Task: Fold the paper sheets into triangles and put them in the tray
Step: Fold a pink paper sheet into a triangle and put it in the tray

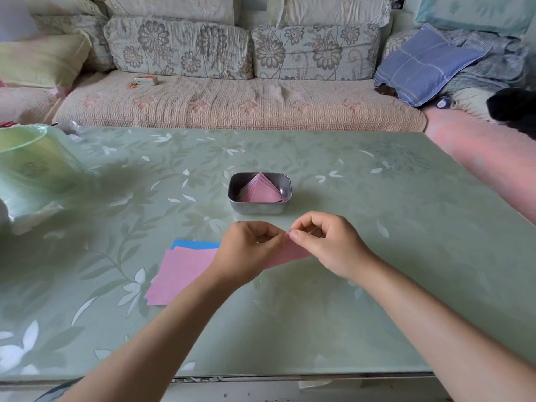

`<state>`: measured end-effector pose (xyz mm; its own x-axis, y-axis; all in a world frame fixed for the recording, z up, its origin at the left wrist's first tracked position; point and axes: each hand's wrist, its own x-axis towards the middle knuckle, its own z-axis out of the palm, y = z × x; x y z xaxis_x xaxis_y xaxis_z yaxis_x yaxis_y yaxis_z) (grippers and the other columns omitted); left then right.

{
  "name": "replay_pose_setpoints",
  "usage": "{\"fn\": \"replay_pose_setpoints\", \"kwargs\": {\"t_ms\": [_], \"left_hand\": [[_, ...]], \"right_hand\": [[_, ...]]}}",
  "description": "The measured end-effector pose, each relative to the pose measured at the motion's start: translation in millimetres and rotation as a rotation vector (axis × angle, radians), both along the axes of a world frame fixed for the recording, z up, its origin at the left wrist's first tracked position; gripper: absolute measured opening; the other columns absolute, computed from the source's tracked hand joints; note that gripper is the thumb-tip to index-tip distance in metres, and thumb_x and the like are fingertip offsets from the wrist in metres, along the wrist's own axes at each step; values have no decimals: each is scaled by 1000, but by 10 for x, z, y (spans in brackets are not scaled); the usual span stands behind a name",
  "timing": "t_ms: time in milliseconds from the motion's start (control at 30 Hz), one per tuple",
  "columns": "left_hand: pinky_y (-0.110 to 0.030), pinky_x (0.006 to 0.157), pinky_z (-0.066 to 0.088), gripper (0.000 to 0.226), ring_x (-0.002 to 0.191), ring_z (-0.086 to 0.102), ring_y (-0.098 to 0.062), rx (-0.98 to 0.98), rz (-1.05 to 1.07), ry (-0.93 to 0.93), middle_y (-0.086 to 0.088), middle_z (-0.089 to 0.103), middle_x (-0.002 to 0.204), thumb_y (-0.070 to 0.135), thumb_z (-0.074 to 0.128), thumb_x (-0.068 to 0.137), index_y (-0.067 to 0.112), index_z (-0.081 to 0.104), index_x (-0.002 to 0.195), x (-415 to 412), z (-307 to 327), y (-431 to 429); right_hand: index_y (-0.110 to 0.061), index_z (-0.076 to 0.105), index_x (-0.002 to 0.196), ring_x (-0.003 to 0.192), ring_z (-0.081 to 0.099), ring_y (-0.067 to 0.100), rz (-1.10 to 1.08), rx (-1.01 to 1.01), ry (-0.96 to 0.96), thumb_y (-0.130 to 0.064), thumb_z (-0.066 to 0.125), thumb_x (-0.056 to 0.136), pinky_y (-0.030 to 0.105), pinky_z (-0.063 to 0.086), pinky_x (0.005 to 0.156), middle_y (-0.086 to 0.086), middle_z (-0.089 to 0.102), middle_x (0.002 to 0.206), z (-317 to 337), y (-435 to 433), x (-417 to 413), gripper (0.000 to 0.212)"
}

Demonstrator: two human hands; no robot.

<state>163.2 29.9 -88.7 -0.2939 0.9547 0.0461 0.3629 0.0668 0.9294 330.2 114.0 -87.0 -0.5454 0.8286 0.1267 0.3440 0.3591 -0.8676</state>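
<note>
**Pinching a pink sheet just in front of the tray**

Both hands meet on the near side of the metal tray [259, 208], close to it and just above the desk [377, 213]. The left hand [249, 250] and the right hand [324, 242] each have their fingers curled, and thumb and forefinger of both pinch the top edge of one pink sheet [290, 255]. The sheet hangs below the fingertips and is mostly hidden behind the hands, so its fold cannot be made out.

Inside the tray lie the folded triangles [261, 192], pink, stacked with their points toward the far wall.

Nearer than the tray and to its left, a stack of sheets [182, 271] lies flat on the desk, pink on top, with a blue sheet [194, 244] showing at its far edge. The left wrist covers its right corner.

Far left of the tray sits a green bag [32, 169]. Beyond the tray, past the desk's far edge, stands a sofa [232, 105], with a small box [146, 80] on its seat and a blue pillow [426, 65] to the right.
</note>
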Motion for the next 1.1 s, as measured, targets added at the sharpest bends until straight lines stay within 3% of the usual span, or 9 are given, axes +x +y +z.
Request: {"fn": "replay_pose_setpoints", "kwargs": {"t_ms": [100,167,233,467,667,800,933,1100], "left_hand": [[-27,55,52,14,61,62,-4,-12,-8,76,12,73,71,42,71,85,32,76,77,41,1,-20],[-31,54,54,15,61,64,-8,-16,-1,114,13,73,70,41,70,86,31,76,76,46,8,-27],[-31,54,54,14,62,67,-9,-13,3,160,16,72,69,40,70,86,32,76,75,55,15,-32],[-27,60,54,13,63,64,-4,28,25,288,13,71,66,29,68,82,28,76,73,64,7,-8],[-4,51,39,13,60,63,7,79,-45,374,16,71,66,18,68,81,24,77,73,-24,-4,-5],[-3,46,35,13,48,54,11,58,-139,400,14,73,68,15,70,83,23,76,74,-144,38,-16],[-2,46,34,17,49,54,12,-14,-204,426,18,73,69,15,67,85,25,73,73,-276,81,-36],[-5,46,35,16,51,55,12,-19,-86,447,18,73,71,16,64,86,23,75,77,-320,59,-22]], "right_hand": [[-33,72,79,59,55,5,-8,73,-7,-38,68,81,28,49,60,-5,67,67,18,-29,-12,6],[-33,70,76,53,50,0,1,123,-28,-34,68,83,14,40,53,-14,62,60,29,-35,-3,7],[-32,67,72,54,50,0,7,158,-64,-27,68,87,10,38,54,-20,59,59,35,-44,-5,16],[-34,59,71,69,56,2,-47,213,-142,-22,62,92,18,42,63,-17,64,71,19,-85,-44,24],[-30,60,72,61,52,1,-84,146,-91,-18,59,95,15,41,61,-16,60,65,44,-21,-20,26],[-27,61,72,55,47,0,-127,83,-53,-17,58,96,11,37,55,-19,55,58,59,50,15,26],[-25,60,71,52,44,0,-161,76,-55,-17,57,96,10,34,52,-22,50,52,70,93,36,27],[-24,61,70,53,44,0,-173,86,-39,-16,58,96,10,35,53,-21,50,52,88,118,66,27]]}}
